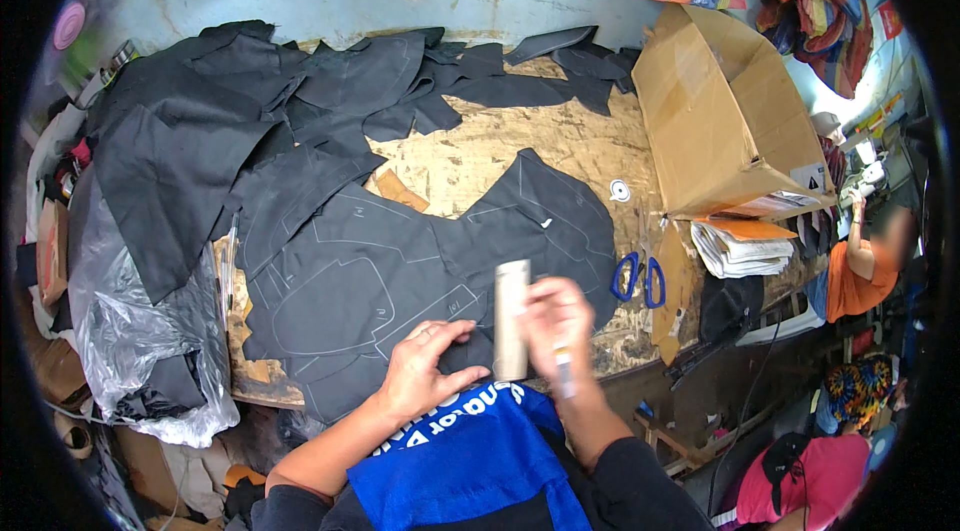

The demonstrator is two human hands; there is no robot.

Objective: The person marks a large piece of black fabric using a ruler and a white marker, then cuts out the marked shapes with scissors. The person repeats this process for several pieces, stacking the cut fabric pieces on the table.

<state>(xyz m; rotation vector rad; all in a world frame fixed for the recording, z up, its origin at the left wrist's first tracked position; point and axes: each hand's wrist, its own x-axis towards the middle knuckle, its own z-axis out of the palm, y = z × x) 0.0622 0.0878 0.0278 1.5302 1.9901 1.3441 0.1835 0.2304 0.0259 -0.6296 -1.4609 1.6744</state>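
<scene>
Blue cloth (460,466) with white lettering is closest, across the wearer's front at the surface (500,146) edge. Left hand (425,368) at the near edge of the dark fabric (345,241), thumb and forefinger spread with a gap, nothing visible between. Right hand (558,326) is blurred, fingers curled at the right edge of an upright-looking beige strip (512,321); can't tell if they grip it. Slim white-and-orange pen-like item (564,366) lies along that hand toward the wrist; can't tell how it's held. Fabric lies on the surface, left of and beyond the strip, pale outlines drawn on it. Blue-handled scissors (638,279) right of the fabric. Open cardboard box (735,121) far right, paper stack (742,249) just nearer. More dark pieces (350,81) heaped at the back.
</scene>
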